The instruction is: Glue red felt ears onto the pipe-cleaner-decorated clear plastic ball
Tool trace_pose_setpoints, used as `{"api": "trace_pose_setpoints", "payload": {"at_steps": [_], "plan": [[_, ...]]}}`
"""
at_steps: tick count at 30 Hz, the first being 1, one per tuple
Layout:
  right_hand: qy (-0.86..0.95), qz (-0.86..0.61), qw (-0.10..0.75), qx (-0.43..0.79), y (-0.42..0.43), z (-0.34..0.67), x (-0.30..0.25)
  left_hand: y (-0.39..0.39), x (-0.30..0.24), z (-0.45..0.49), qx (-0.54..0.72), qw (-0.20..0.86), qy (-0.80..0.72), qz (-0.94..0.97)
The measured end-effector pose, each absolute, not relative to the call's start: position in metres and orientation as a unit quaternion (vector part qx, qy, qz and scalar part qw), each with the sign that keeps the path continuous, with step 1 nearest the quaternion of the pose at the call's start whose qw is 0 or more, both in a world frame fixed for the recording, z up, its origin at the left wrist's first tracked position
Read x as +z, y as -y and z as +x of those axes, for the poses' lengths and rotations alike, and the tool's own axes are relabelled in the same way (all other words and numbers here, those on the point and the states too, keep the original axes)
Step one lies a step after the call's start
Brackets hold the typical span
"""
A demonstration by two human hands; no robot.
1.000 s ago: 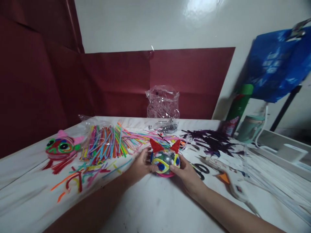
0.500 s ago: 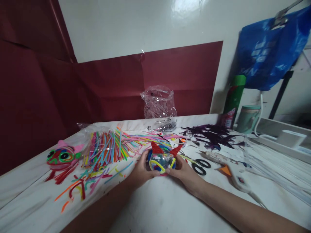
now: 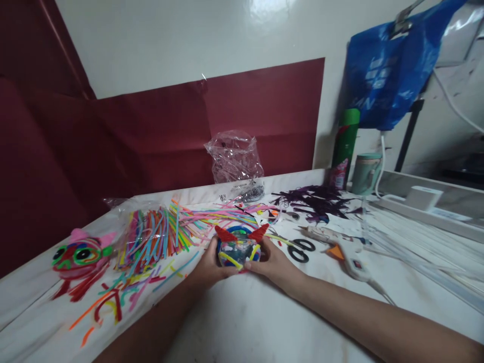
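Between my hands is a round pipe-cleaner craft head (image 3: pixel 238 248), dark and glossy in the middle, with two red horns on top and yellow strips low on its front. My left hand (image 3: pixel 210 264) is closed round its left side, thumb at the lower edge. On the other side my right hand (image 3: pixel 275 263) grips it, its thumb pressed near the bottom yellow strips. The head sits just above or on the table; I cannot tell which. Black-handled scissors (image 3: pixel 300 250) lie right of my right hand, beside a yellow strip.
A finished-looking pink and red craft head (image 3: pixel 81 254) stands at the left. Colourful pipe cleaners (image 3: pixel 151 234) fill a clear bag, with cut pieces (image 3: pixel 113 305) in front. A glue gun (image 3: pixel 351 259) and purple shreds (image 3: pixel 321 201) lie right. A green can (image 3: pixel 346 146) stands behind.
The whole view has shifted, so the scene sits further left in the picture. Both hands keep their hold on the craft head, which looks tilted slightly, its horns leaning further outward.
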State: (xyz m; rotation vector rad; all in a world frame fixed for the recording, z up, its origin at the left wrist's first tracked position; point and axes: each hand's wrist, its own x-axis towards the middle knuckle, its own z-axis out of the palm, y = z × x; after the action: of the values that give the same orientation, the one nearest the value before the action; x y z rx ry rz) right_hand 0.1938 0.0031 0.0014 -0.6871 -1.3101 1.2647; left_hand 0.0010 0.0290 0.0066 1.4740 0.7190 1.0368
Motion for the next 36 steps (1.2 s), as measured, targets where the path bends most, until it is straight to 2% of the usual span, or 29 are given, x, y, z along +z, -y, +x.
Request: {"api": "trace_pose_setpoints", "payload": {"at_steps": [8, 15, 19, 36], "plan": [[0.545, -0.296, 0.56, 0.55, 0.0, 0.194, 0.01, -0.032, 0.008, 0.0, 0.448, 0.585, -0.285, 0.613], [0.477, -0.406, 0.626, 0.464, -0.011, 0.205, 0.006, -0.036, 0.004, -0.005, 0.448, 0.582, -0.287, 0.615], [0.475, -0.436, 0.633, 0.429, -0.021, 0.214, 0.004, -0.038, 0.004, -0.007, 0.441, 0.589, -0.308, 0.604], [0.478, -0.437, 0.634, 0.423, -0.015, 0.208, 0.01, -0.036, 0.012, -0.007, 0.434, 0.617, -0.316, 0.575]]}}
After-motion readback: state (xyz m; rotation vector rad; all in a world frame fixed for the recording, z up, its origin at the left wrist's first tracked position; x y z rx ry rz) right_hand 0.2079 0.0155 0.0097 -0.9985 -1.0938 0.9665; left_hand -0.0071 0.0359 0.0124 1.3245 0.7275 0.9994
